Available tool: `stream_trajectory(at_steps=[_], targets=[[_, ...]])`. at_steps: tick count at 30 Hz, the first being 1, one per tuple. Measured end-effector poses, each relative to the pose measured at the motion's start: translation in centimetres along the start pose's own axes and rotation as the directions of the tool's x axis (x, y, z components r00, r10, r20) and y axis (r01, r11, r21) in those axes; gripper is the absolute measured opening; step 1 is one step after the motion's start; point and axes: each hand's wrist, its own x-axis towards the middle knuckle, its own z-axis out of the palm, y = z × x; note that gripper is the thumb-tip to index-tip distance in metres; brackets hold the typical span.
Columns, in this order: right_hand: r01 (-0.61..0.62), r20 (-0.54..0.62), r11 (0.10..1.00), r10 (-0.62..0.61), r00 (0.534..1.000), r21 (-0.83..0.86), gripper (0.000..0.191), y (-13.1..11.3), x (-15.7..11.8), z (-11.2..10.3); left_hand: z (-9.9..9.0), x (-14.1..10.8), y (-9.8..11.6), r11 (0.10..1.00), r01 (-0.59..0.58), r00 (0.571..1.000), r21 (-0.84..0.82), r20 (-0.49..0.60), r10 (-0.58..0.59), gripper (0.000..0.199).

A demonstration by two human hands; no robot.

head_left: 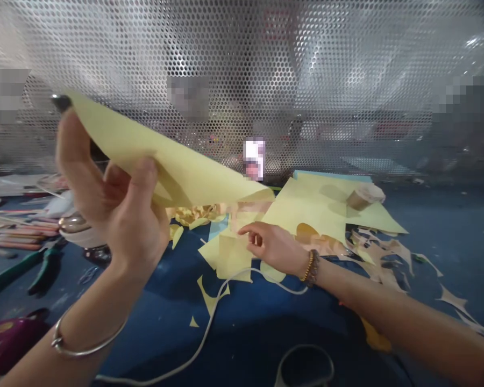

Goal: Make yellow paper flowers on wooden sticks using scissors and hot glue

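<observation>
The left hand (pixel 131 220) is holding a yellow sheet (pixel 177 166) up above the blue table (pixel 153 328), its thumb pinching the paper near the left part of the lower edge against fingers that are partly hiding behind it. A dark, shiny thing (pixel 61 102) is showing at the sheet's far left end; what it is, I cannot tell. The sheet's long axis is running from high on the left down to a narrow end on the right, and that end is hanging on the far side of the right hand (pixel 278 247), apart from its fingers. So the left hand is gripping the sheet, while the right is hovering near only its narrow end, fingers curling above small yellow papers (pixel 234 258); whether its fingertips are meeting or touching paper, I cannot tell.
</observation>
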Motion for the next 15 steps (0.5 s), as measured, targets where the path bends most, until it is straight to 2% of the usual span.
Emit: stream_trajectory(at_steps=[1, 2, 4, 5, 6, 7, 8, 9, 11, 13, 15], targets=[[0.002, -0.017, 1.0, -0.002, 1.0, 0.009, 0.026, -0.2, -0.7, -0.6, 0.0, 0.1, 0.2, 0.999, -0.037, 0.999, -0.008, 0.003, 0.037, 0.064], [0.005, -0.03, 1.0, -0.005, 1.0, 0.02, 0.022, -0.3, -1.5, -1.2, -0.1, -0.1, 0.5, 1.0, -0.027, 1.0, 0.005, -0.003, 0.027, 0.064], [0.012, -0.095, 0.998, -0.006, 0.995, 0.058, 0.015, -0.5, -3.1, -2.5, -0.4, -1.4, 1.3, 0.986, 0.144, 0.989, 0.08, -0.044, -0.141, 0.063], [0.023, -0.118, 0.997, -0.014, 0.993, 0.073, 0.013, -0.4, -4.0, -3.0, -0.7, -2.3, 1.7, 0.95, 0.292, 0.956, 0.114, -0.075, -0.285, 0.063], [0.038, -0.152, 0.995, -0.023, 0.988, 0.097, 0.012, -0.4, -4.8, -3.6, -1.2, -3.5, 2.1, 0.891, 0.433, 0.901, 0.138, -0.091, -0.424, 0.065], [0.041, -0.181, 0.991, -0.018, 0.983, 0.125, 0.012, -0.2, -5.5, -4.0, -1.7, -4.7, 2.3, 0.803, 0.572, 0.82, 0.168, -0.093, -0.565, 0.066], [0.042, -0.196, 0.987, -0.011, 0.981, 0.158, 0.011, -0.1, -6.2, -4.4, -2.2, -5.9, 2.4, 0.732, 0.655, 0.755, 0.189, -0.128, -0.643, 0.064], [0.031, -0.213, 0.983, 0.009, 0.977, 0.183, 0.01, 0.1, -6.7, -4.6, -2.8, -7.1, 2.4, 0.674, 0.71, 0.704, 0.205, -0.164, -0.691, 0.062], [-0.012, -0.227, 0.977, 0.061, 0.972, 0.211, 0.009, 0.4, -7.4, -4.9, -4.0, -9.1, 2.2, 0.55, 0.81, 0.58, 0.204, -0.148, -0.801, 0.058], [-0.071, -0.234, 0.975, 0.122, 0.965, 0.212, 0.008, 0.5, -7.6, -5.0, -5.0, -10.6, 1.7, 0.424, 0.879, 0.461, 0.219, -0.159, -0.873, 0.062], [-0.123, -0.239, 0.968, 0.176, 0.955, 0.219, 0.009, 0.5, -7.4, -4.9, -5.7, -11.6, 1.3, 0.333, 0.909, 0.38, 0.249, -0.176, -0.908, 0.067]])
